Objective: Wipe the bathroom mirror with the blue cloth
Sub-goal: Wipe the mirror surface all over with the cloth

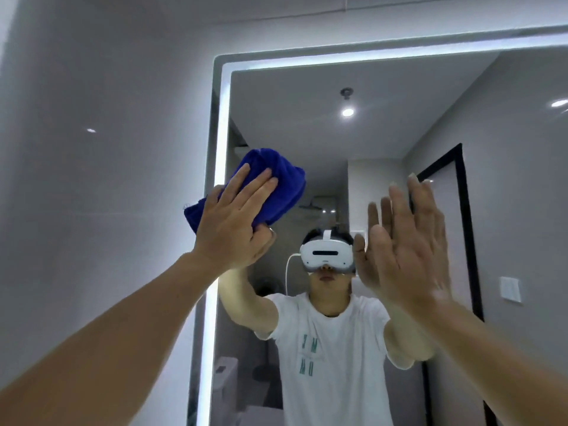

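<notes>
Left hand (233, 222): grip is a flat press, fingers laid together over the bunched royal-blue terry cloth (270, 182), thumb tucked beneath its lower edge. The cloth is pinned between palm and glass, not pinched. It sits at the left margin of the rectangular wall mirror with a glowing white light strip around its edge (461, 124), about mid-height in view, with one corner hanging out past the lit strip toward the plain grey wall (92, 179).

Right hand (408, 241): spread open, fingers straight, holding nothing. It appears to rest flat on the glass, meeting its own reflection at the fingertips; contact can't be confirmed for the whole palm.

Reflection shows a person in a white T-shirt wearing a white headset, both arms raised, with a ceiling spotlight behind.

Judgement: wiping is under way at the left edge; most of the glass to the right and above looks not yet covered.

Risks:
- Bare right palm on the glass likely leaves prints on the surface, needing a second pass.
- Cloth is wadded, so only a small face touches; streaks or missed bands are probable.
- A flat press without a real pinch could let the cloth slip on a fast stroke.
- The loose corner may drag over the light strip.
</notes>
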The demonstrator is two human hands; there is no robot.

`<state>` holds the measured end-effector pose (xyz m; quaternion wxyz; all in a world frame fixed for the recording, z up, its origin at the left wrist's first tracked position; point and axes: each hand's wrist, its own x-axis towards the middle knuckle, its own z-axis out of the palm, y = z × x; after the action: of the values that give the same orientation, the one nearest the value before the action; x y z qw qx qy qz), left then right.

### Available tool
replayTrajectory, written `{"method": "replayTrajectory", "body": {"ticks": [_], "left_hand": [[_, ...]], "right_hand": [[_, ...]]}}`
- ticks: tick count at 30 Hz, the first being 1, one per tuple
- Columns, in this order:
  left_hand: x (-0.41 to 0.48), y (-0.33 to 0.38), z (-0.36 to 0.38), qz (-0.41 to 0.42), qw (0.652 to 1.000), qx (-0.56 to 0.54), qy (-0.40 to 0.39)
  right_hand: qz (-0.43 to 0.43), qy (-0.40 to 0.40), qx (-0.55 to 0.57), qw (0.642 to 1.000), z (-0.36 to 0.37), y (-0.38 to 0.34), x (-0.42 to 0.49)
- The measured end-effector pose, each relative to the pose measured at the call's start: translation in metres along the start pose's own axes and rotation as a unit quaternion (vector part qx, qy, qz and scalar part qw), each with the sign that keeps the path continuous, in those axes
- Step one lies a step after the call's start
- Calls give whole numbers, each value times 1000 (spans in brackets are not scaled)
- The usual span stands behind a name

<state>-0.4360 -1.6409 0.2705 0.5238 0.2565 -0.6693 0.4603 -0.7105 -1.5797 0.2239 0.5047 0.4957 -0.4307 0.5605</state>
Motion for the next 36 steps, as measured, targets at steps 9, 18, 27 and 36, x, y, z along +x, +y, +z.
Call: {"method": "replayTrajectory", "body": {"ticks": [9, 18, 27, 36], "left_hand": [[1, -18, -6, -357, 929, -76, 64], [23, -24, -6, -321, 946, 34, 9], [81, 31, 12, -236, 971, 48, 4], [114, 135, 41, -117, 992, 37, -27]], "right_hand": [[-8, -20, 68, 997, 13, -76, 17], [4, -95, 95, 991, -12, -78, 26], [9, -40, 77, 996, -41, -7, 28], [70, -71, 14, 995, -74, 77, 26]]}}
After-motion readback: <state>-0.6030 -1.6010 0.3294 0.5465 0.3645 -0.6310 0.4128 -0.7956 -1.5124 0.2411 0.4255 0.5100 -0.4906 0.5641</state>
